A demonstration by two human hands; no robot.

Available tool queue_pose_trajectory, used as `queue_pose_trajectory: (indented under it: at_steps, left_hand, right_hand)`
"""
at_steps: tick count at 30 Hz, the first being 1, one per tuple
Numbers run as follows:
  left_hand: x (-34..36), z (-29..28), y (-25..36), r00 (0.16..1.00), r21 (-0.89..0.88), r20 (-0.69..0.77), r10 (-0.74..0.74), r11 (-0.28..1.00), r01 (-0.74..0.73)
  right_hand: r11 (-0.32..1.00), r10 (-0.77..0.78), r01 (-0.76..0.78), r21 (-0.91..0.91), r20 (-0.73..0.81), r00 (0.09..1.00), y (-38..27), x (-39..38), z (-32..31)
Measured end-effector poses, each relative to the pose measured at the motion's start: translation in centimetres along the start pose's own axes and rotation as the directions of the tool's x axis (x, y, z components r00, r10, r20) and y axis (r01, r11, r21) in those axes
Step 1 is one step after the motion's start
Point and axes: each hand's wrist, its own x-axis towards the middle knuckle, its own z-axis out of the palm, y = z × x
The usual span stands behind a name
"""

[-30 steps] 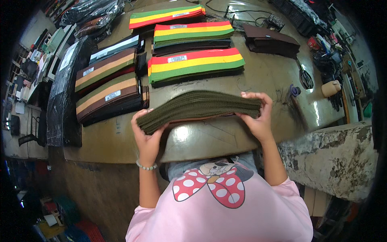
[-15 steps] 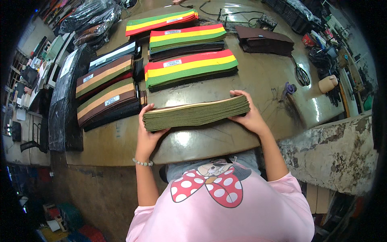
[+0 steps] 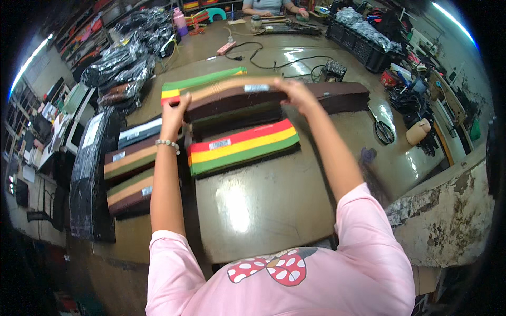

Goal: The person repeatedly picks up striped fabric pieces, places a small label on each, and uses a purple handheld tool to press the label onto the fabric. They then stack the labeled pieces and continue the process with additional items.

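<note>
My left hand and my right hand grip opposite ends of a stack of brown, tan and olive fabric strips with a white label. I hold it stretched lengthwise over the far part of the table, my arms reaching out. Below it lies a stack of red, yellow and green strips. Beyond it, another stack in those colours is partly covered. A dark brown stack lies just past my right hand. At the left rest brown, tan and olive stacks.
A black plastic-wrapped bundle stands along the left table edge. Scissors, a purple object and a beige cylinder are at the right. A pink power strip with cables lies farther back. Another person sits at the far side.
Both hands have carried the brown, tan and olive stack away from my body, over the other stacks. It has turned from its olive side to its striped, labelled side. The view has tilted up.
</note>
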Motion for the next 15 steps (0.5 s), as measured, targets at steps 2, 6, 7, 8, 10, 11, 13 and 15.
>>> queue_pose_trajectory:
  at_steps: [2, 6, 7, 8, 10, 11, 13, 15]
  left_hand:
    - [2.7, 1.3, -3.7, 0.962, 0.166, 0.155, -0.224, 0.966, 0.199]
    - [4.3, 1.9, -8.4, 0.999, 0.092, -0.016, -0.037, 0.995, 0.039]
    - [4.3, 1.8, -8.1, 0.998, 0.041, -0.012, -0.06, 0.997, 0.06]
    - [3.9, 1.7, -7.4, 0.994, 0.002, -0.013, -0.113, 0.994, 0.113]
    - [1.8, 2.4, -5.0, 0.998, 0.087, -0.061, 0.018, 0.996, -0.013]
    - [-0.2, 2.7, -3.5, 0.927, 0.369, -0.056, 0.37, 0.871, -0.325]
    - [-6.7, 3.5, -1.5, 0.812, 0.386, -0.067, 0.579, 0.766, -0.514]
    - [-14.4, 3.5, -0.6, 0.813, 0.211, 0.165, 0.558, 0.786, -0.582]
  right_hand:
    - [0.977, 0.205, -0.194, 0.088, -0.142, 0.968, 3.6, 1.7, 1.3]
    - [0.998, 0.028, -0.035, -0.058, -0.104, 0.994, 5.3, 2.8, 1.0]
    - [0.998, 0.011, -0.017, -0.054, -0.104, 0.995, 4.8, 2.3, 1.1]
    - [0.948, 0.02, -0.058, -0.314, -0.122, 0.992, 3.6, 1.9, 1.2]
    - [0.736, -0.289, 0.029, -0.676, -0.275, 0.917, 2.1, -1.2, 2.6]
    - [0.702, -0.435, 0.143, -0.697, -0.261, 0.862, 1.9, -4.0, 2.7]
    - [0.624, -0.691, 0.492, -0.607, -0.134, 0.71, 1.9, -10.3, 1.8]
    - [0.736, -0.417, 0.452, -0.503, 0.189, 0.889, 2.8, -17.9, -1.6]
